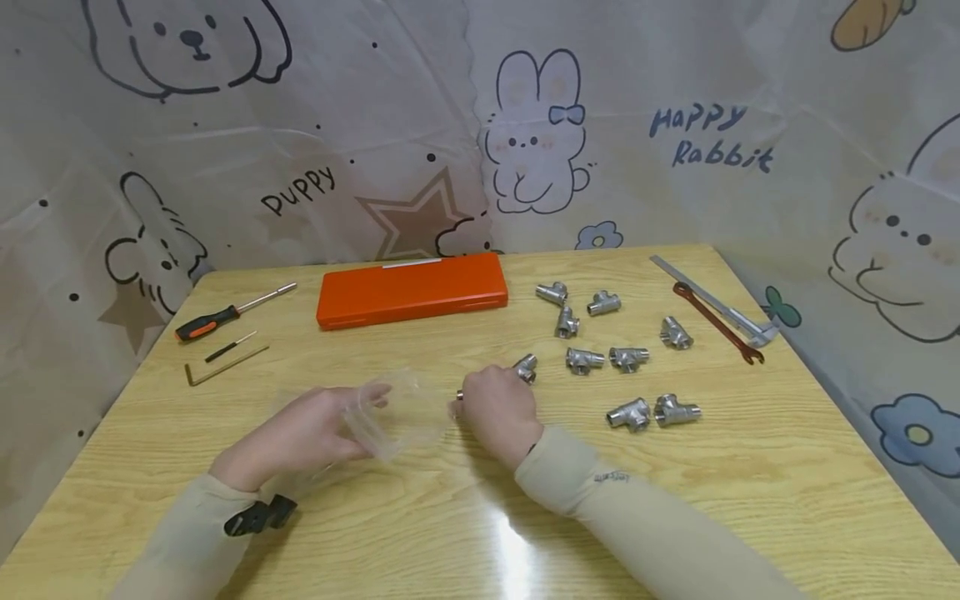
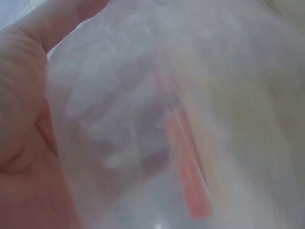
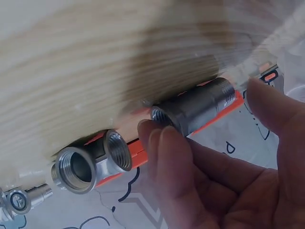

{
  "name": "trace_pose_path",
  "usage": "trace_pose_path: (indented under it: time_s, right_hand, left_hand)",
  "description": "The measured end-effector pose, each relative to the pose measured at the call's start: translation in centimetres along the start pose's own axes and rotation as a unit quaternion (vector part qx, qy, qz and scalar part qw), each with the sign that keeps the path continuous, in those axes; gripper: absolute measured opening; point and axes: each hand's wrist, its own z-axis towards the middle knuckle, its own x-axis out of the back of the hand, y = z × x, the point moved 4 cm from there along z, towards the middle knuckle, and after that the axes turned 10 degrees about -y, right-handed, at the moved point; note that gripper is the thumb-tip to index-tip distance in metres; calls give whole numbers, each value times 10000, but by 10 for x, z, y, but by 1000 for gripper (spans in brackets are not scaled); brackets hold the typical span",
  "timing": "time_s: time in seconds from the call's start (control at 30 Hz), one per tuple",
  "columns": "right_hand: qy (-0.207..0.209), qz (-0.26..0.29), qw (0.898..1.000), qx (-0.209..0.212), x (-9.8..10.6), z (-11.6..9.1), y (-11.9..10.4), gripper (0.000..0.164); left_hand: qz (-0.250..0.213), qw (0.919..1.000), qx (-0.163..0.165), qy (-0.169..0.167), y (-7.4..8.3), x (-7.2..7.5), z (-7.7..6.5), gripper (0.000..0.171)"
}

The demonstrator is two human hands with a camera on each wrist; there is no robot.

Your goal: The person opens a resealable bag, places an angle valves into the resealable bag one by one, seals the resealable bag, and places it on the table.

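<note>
"Sleeves (image 1: 667, 533) nearest cam in head view, bottom L & R. What're the hands doing?"

"L hand (image 1: 315, 429) holds a clear bag (image 1: 408, 417) btwn thumb & fingers. R hand (image 1: 501, 412) is just beside the bag, low over the table (image 1: 420, 533), curled over a metal fitting (image 1: 460, 395); only a bit of that shows."

"Rest of the parts?"

"2nd fitting (image 1: 527, 367) just beyond R hand. Eight other fittings (image 1: 628, 359) spread over R side of table."

"Tools?"

"L side: driver (image 1: 213, 323) w/ black & orange grip, mini driver (image 1: 221, 351), hex key (image 1: 229, 366). Red case (image 1: 412, 292) at the back, about mid. Far R: calipers (image 1: 738, 319), wrench (image 1: 716, 323) alongside."

"OK, L wrist cam?"

"Mostly bag, v. blurry. L hand along the L edge, its fingers dim thru the film. Red strip (image 2: 188, 167) shows thru too, can't tell what it is."

"R wrist?"

"Fitting lies lengthwise btwn fingertips (image 3: 174, 148) & thumb (image 3: 269, 102): fingertips by the socket end, thumb near the threaded end. Can't tell if they actually pinch it. 2nd fitting sits just past the fingertips, two sockets showing; more metal parts at lower L."
</note>
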Motion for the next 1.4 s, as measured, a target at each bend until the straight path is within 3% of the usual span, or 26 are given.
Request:
trace_pose_path:
  time_s: [0.2,0.3,0.4,0.6,0.8,0.87,1.03,1.17,1.4]
  right_hand:
    - [399,-79,9991,109,2,11,-8,51]
    - [234,202,9995,41,0,16,-8,46]
    - [-201,665,9976,32,-2,19,-4,41]
    - [-824,1706,9815,289,-3,13,10,22]
    - [-696,2444,9656,556,5,-6,27,15]
    - [-510,2582,9629,600,13,-14,35,19]
    - [56,2876,9518,1069,37,-31,55,54]
    - [118,2999,9406,1586,45,-40,59,57]
    - [-261,2948,9284,2246,43,-37,44,51]
  left_hand:
    - [77,9997,-107,188,-1,3,-3,76]
    - [-25,9998,-57,206,-3,4,-4,76]
    - [-76,9998,-33,205,-4,5,-6,77]
    - [-140,9997,29,183,-6,7,-6,77]
    - [-234,9994,-107,228,-5,6,0,73]
    - [-238,9994,-171,194,-3,4,4,74]
    - [-327,9990,-285,53,6,-1,18,75]
    - [-436,9983,-386,35,12,-6,27,76]
    - [-670,9967,-446,-116,21,-15,38,80]
